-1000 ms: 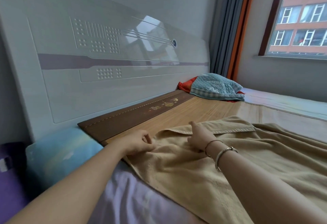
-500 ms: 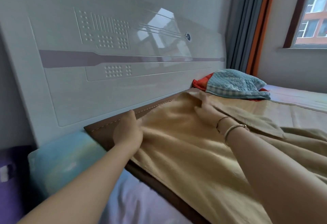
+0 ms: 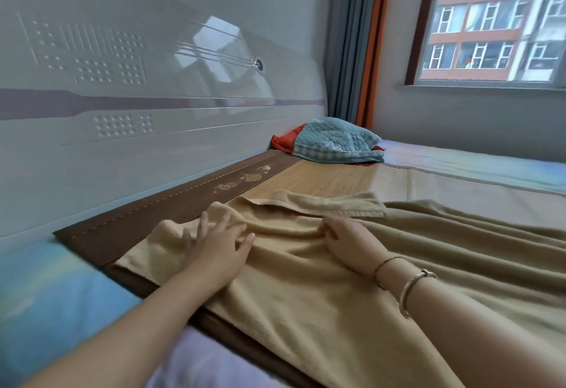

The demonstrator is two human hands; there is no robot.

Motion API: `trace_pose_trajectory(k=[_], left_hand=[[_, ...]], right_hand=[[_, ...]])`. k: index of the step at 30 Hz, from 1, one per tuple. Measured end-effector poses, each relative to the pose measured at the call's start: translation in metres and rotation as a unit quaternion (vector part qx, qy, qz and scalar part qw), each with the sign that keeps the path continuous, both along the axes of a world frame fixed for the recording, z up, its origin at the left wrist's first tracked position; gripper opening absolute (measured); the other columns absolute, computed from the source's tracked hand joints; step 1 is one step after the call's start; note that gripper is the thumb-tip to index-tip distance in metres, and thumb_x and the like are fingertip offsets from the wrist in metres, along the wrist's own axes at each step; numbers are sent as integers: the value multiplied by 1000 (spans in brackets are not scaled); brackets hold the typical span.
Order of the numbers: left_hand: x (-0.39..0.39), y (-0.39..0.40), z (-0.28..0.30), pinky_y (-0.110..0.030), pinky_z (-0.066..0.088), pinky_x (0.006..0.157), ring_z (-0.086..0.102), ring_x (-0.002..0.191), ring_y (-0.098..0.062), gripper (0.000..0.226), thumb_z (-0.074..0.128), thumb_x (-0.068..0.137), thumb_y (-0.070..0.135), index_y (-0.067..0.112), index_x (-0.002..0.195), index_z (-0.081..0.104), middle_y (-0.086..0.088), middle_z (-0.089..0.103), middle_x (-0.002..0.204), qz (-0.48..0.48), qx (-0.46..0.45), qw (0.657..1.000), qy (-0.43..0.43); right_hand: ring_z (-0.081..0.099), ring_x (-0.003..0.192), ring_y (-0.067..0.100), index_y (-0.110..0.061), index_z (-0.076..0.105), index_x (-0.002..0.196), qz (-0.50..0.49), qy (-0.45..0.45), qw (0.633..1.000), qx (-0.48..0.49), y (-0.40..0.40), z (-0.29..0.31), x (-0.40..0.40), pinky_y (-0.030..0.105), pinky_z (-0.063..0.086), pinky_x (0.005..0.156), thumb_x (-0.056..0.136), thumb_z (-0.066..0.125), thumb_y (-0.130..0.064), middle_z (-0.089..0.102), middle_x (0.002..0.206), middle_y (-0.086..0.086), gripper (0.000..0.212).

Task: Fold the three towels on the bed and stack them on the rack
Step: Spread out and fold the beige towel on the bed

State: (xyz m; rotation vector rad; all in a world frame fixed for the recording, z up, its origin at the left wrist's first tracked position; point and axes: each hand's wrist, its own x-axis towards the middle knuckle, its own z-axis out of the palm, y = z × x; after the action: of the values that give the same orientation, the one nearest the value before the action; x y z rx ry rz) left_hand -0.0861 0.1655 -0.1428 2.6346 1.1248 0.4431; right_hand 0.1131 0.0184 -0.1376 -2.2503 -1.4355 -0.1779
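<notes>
On the bed, just in front of the white headboard (image 3: 153, 149), lies the tan towel (image 3: 321, 280), spread wide over a woven mat (image 3: 330, 179) and rumpled into long ridges toward its right side; its far edge is turned back on itself in a narrow flap nearest the headboard. The cloth looks soft, light and limp, so I judge it will sag and crease wherever it is unsupported, and it probably grips the mat enough to drag instead of sliding cleanly. The best hold would seem to be at the two far corners or along the hemmed edge, pinched and lifted together so the fold falls straight. The left hand (image 3: 219, 250) rests flat on the towel's left part, closest to the headboard, fingers (image 3: 202, 225) spread wide and holding nothing, apparently pressing or smoothing. The right hand (image 3: 352, 242) lies on the towel further from the headboard, fingers curled down into a ridge of cloth; whether they truly pinch it I cannot tell. At the headboard's far end sits a heap with a blue quilted cloth (image 3: 333, 139) over something red (image 3: 284, 139). No rack is in view. The mat's dark border (image 3: 183, 207) carries small stitched ornaments; no readable writing or brand shows anywhere.
</notes>
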Motion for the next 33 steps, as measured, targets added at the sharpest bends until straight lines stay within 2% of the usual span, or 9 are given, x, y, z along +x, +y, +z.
trace_pose_trajectory(k=[5, 10, 13, 15, 18, 20, 26, 30, 33], left_hand=[[70, -76, 16, -38, 17, 117, 23, 144, -20, 41, 34, 101, 40, 26, 137, 47, 5, 38, 150, -143, -6, 989, -46], [163, -125, 13, -39, 39, 104, 51, 121, -19, 39, 38, 99, 41, 19, 127, 55, -1, 57, 131, -188, -14, 981, -53], [204, -121, 7, -39, 36, 107, 48, 125, -21, 43, 36, 99, 44, 20, 133, 49, -1, 53, 136, -148, 13, 989, -12], [229, -112, 2, -42, 32, 110, 40, 133, -23, 50, 32, 99, 47, 23, 142, 39, 0, 44, 146, -112, 16, 993, 24], [248, -108, -10, -44, 17, 116, 20, 145, -20, 60, 22, 98, 54, 27, 151, 21, 5, 22, 158, -86, 5, 992, 92], [248, -109, -16, -43, 9, 117, 11, 147, -18, 60, 15, 98, 55, 29, 152, 13, 7, 12, 160, -76, 17, 989, 128], [248, -108, -10, -43, 8, 119, 12, 147, -18, 62, 14, 97, 57, 30, 153, 5, 5, 13, 160, -73, -15, 983, 169], [251, -104, 19, -43, 34, 107, 42, 131, -27, 74, 35, 94, 55, 26, 153, -1, -5, 42, 146, -91, -80, 977, 178], [258, -93, 49, -36, 45, 92, 58, 109, -28, 83, 45, 94, 47, 29, 150, -14, -12, 54, 130, -98, -137, 969, 179]], right_hand=[[57, 111, 27, -15, 56, 118, -158, 29, 986, -35, -106, 12, 67, 38, 47, 92, 90, 44, -18, 62, 120, 6, 31], [59, 103, 27, -14, 58, 111, -216, 47, 975, -11, -172, 14, 135, 41, 48, 90, 97, 36, -25, 65, 112, 7, 28], [60, 100, 27, -19, 58, 111, -205, 59, 977, 0, -171, 7, 170, 41, 48, 90, 97, 34, -26, 66, 111, 7, 29], [56, 111, 28, -20, 56, 121, -186, 70, 980, -8, -161, 1, 187, 43, 44, 97, 97, 33, -26, 62, 122, 7, 33], [36, 136, 24, -28, 39, 140, -168, 74, 980, -71, -147, -14, 191, 45, 25, 113, 98, 32, -32, 39, 150, 3, 44], [24, 142, 23, -32, 29, 146, -177, 57, 979, -88, -144, -21, 189, 46, 16, 117, 96, 31, -38, 24, 157, -1, 50], [10, 147, 20, -32, 17, 151, -152, 100, 968, -172, -148, -11, 185, 44, 8, 118, 97, 29, -41, 9, 161, -1, 56], [13, 147, 21, -30, 24, 149, -117, 180, 951, -223, -150, 10, 188, 41, 13, 119, 98, 29, -41, 14, 160, 2, 53], [41, 131, 26, -21, 46, 131, -122, 213, 947, -207, -146, 34, 194, 39, 36, 103, 99, 28, -36, 44, 140, 7, 40]])
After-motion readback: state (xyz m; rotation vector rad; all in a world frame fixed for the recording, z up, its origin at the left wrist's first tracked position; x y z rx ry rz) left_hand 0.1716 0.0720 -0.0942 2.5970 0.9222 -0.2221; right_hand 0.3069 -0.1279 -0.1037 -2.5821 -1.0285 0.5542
